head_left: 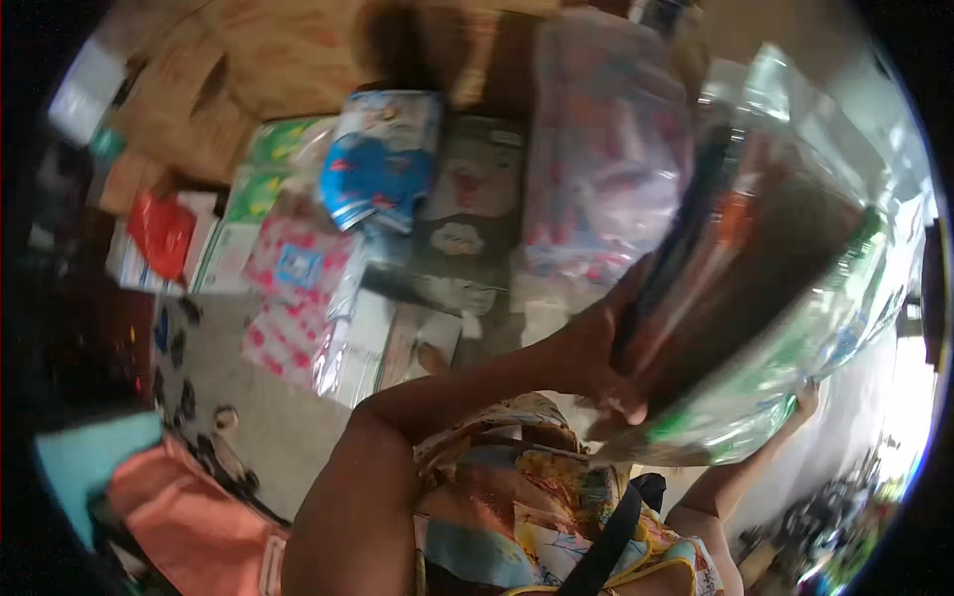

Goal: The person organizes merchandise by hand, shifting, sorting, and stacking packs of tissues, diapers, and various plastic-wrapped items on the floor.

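Note:
A large bundle of plastic-wrapped packets (750, 253) is held up at the right, its near edge tilted and blurred by motion. Dark and orange layers show along its side, with clear and green film over the outer face. My left hand (601, 368) is closed on its lower left edge. On the far lower side, my right hand (806, 399) grips the same bundle, most of its fingers hidden behind the film. Nearest to my left forearm lie a dark grey-green packet (467, 214) and a large clear pink-and-blue packet (606, 149).
Cardboard boxes (288, 55) stand at the back. A blue packet (383, 159), a pink spotted packet (298, 253) and a red bag (161, 233) lie on the left. Shoes (227, 417) and a salmon-coloured chair (189, 507) are at the lower left. Dark clutter (830, 521) lies at the lower right.

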Demonstrator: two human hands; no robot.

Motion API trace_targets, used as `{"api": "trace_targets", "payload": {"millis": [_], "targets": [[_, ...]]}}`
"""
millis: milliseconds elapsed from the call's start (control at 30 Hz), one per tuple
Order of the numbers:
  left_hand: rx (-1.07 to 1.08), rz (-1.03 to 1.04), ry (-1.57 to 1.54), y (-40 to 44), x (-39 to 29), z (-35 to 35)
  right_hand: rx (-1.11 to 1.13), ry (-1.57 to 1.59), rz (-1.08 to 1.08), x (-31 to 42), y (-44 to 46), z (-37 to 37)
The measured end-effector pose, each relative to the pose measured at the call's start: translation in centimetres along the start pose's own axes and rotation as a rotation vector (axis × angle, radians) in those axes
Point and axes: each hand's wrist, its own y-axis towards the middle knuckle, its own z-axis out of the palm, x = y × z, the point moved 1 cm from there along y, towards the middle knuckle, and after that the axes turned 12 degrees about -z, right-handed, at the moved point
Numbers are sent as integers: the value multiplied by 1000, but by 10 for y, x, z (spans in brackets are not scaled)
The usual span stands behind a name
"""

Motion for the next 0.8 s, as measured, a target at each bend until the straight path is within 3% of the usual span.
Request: {"api": "trace_targets", "payload": {"millis": [133, 200, 267, 300, 333, 400, 467, 500, 567, 600, 667, 800], "targets": [[-334, -252, 104, -91, -18, -60, 333, -14, 26, -16, 6, 142], [-371, -369, -284, -141, -47, -75, 494, -26, 57, -24, -10, 214], [-622, -175, -441, -178, -9, -107, 651, -64, 130, -41, -35, 283], [-764, -204, -392, -198, -12, -118, 715, -88, 173, -51, -49, 318], [-903, -232, -341, -222, -17, -127, 1008, -119, 170, -65, -55, 349], [-957, -239, -445, -268, -7, -151, 1186, 13, 349, -99, -84, 397], [-1063, 68, -717, -310, 17, -165, 1383, -1, 346, -150, -115, 435], [-1108, -20, -681, -331, 27, -171, 1428, -35, 379, -156, -139, 460], [-1226, 58, -771, -359, 36, -174, 1548, -162, 617, -206, -174, 488], [-1323, 128, -859, -374, 44, -175, 1595, -122, 595, -237, -190, 497], [-1313, 157, -779, -408, 85, -187, 1703, -106, 646, -285, -226, 515], [-1346, 108, -773, -443, 99, -190, 1850, -272, 703, -300, -292, 553]]}}
